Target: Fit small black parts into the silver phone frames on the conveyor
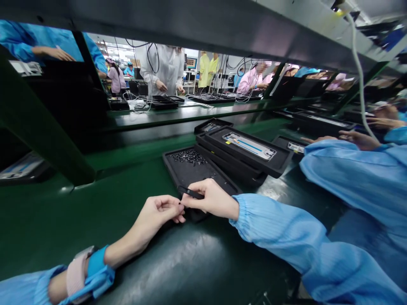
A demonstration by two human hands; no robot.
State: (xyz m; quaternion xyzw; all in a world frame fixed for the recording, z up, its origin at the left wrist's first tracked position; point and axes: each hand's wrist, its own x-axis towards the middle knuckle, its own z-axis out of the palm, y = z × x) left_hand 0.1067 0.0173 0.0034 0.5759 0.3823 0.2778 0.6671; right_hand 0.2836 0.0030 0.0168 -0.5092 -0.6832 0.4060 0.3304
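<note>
My left hand [163,208] is closed in a pinch in front of the parts tray, with a tiny black piece [179,203] at its fingertips. My right hand [212,198] grips a slim black tool [190,192] that resembles tweezers; its working tip does not show clearly. The fingertips of both hands meet or nearly meet. Just beyond them lies a shallow black tray [203,173], with a heap of small dark parts [188,156] at its far end and a few loose ones nearer my right hand.
Stacked black trays [235,163] stand right of the parts tray, the top one holding a long white-and-blue panel [249,146]. A green post [47,123] rises at left. A metal shelf [190,25] hangs overhead. At right, a co-worker's blue sleeve [352,173] reaches close.
</note>
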